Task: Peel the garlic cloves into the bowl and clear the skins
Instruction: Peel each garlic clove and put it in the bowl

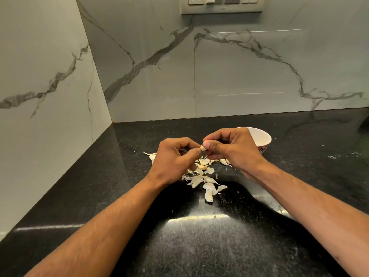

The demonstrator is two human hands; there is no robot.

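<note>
Both hands meet above the black counter around one small garlic clove (203,148). My left hand (175,156) pinches one end of it with thumb and fingertip, and my right hand (231,148) pinches the other end, thumb on top. Below them lies a scatter of pale garlic cloves and skins (201,176), with one larger clove (208,195) nearest me. A white bowl (261,136) with a patterned outside stands just behind my right hand, partly hidden by it; its contents are out of sight.
The black speckled counter (189,236) runs into a corner of marble-look walls on the left and behind. A switch and socket panel (221,5) sits high on the back wall. A few white specks (333,156) lie on the counter at right.
</note>
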